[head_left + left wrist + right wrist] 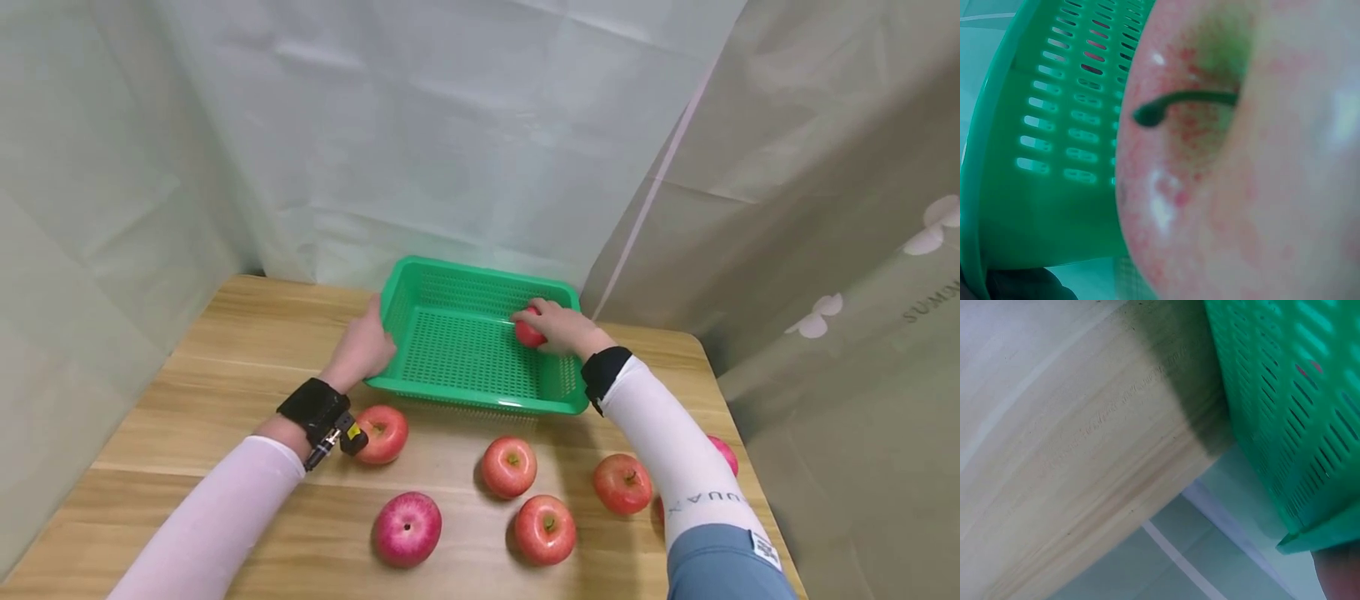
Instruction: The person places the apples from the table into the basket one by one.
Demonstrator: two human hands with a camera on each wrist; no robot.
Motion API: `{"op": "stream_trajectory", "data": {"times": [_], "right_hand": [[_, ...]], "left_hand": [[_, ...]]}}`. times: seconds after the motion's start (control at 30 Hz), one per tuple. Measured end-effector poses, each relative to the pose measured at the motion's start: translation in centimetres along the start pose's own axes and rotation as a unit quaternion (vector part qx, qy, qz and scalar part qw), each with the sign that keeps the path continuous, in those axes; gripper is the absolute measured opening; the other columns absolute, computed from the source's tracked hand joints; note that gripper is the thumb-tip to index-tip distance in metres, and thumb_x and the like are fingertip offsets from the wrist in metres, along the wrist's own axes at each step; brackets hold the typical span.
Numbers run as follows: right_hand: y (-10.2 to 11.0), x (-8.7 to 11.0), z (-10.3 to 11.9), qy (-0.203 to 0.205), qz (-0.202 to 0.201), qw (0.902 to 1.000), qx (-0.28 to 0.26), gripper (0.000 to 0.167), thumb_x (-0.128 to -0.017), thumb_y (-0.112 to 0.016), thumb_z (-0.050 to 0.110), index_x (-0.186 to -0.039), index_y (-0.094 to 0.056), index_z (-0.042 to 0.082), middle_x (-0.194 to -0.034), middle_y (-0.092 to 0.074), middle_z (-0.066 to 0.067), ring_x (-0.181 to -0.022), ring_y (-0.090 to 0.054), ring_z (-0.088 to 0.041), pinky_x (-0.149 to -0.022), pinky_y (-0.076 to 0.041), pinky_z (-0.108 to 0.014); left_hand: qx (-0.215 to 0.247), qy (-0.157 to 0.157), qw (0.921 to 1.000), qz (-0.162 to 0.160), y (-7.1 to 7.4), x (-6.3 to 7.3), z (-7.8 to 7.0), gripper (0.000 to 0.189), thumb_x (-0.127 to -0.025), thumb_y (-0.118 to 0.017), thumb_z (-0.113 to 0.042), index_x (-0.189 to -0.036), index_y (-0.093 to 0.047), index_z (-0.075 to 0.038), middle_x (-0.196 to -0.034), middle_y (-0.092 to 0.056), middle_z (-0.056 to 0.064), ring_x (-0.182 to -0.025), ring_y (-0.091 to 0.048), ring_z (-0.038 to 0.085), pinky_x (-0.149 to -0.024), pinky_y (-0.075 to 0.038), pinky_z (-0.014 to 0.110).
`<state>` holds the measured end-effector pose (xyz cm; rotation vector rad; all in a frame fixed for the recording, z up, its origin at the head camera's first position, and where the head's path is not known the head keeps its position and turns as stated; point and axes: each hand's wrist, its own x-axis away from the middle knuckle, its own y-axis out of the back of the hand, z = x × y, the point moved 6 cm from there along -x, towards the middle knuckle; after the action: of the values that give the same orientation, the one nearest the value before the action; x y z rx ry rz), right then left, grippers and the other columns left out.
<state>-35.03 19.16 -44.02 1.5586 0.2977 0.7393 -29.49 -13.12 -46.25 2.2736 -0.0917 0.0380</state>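
Note:
A green perforated plastic basket (450,387) stands at the back of the wooden table. At its left end my left hand (363,346) grips the rim, the thumb side towards the basket. Inside the right end, my right hand (564,327) holds a red apple (528,333) from above, its fingers curled over the fruit. One red apple (384,435) lies by my left wrist; close up, that apple (1260,187) fills much of the left wrist view. The right wrist view shows the basket's outer wall (1291,425) and only a bit of the hand.
In front of the basket lie several apples: a pinkish one (408,529), two red ones (509,467) (544,530) in the middle, and another (622,483) near my right forearm. A pink fruit (724,455) shows partly behind that sleeve. Hanging sheets (450,150) surround the table.

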Motion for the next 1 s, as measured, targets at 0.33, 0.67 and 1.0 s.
{"op": "stream_trajectory", "data": {"times": [0.33,0.67,1.0], "right_hand": [[-0.20,-0.03,0.09,0.010,-0.026,0.9984,0.050,0.072,-0.098,-0.081,0.021,-0.162,-0.047,0.021,-0.159,-0.040,-0.025,-0.146,-0.040,-0.046,-0.116,-0.038,-0.059],[-0.71,0.46,0.22,0.017,-0.033,0.9950,0.093,0.070,-0.098,-0.081,0.022,-0.161,-0.049,0.024,-0.163,-0.038,-0.023,-0.148,-0.038,-0.046,-0.114,-0.041,-0.062],[-0.83,0.56,-0.01,0.012,-0.035,0.9940,0.103,0.070,-0.100,-0.079,0.023,-0.162,-0.048,0.028,-0.164,-0.036,-0.023,-0.148,-0.039,-0.046,-0.113,-0.041,-0.064]], "left_hand": [[0.003,0.000,1.0000,-0.001,-0.13,0.07,-0.25,0.083,-0.099,-0.047,-0.002,-0.168,-0.002,0.006,-0.103,-0.065,0.031,-0.074,-0.066,0.033,-0.059,-0.052,0.039],[0.005,-0.001,1.0000,-0.005,-0.34,0.10,-0.37,0.085,-0.097,-0.048,-0.001,-0.168,-0.002,0.006,-0.106,-0.066,0.032,-0.075,-0.066,0.033,-0.061,-0.052,0.041],[0.000,-0.001,1.0000,-0.004,-0.32,-0.01,-0.60,0.084,-0.099,-0.048,-0.003,-0.168,-0.001,0.007,-0.101,-0.066,0.030,-0.072,-0.065,0.032,-0.058,-0.050,0.040]]}}
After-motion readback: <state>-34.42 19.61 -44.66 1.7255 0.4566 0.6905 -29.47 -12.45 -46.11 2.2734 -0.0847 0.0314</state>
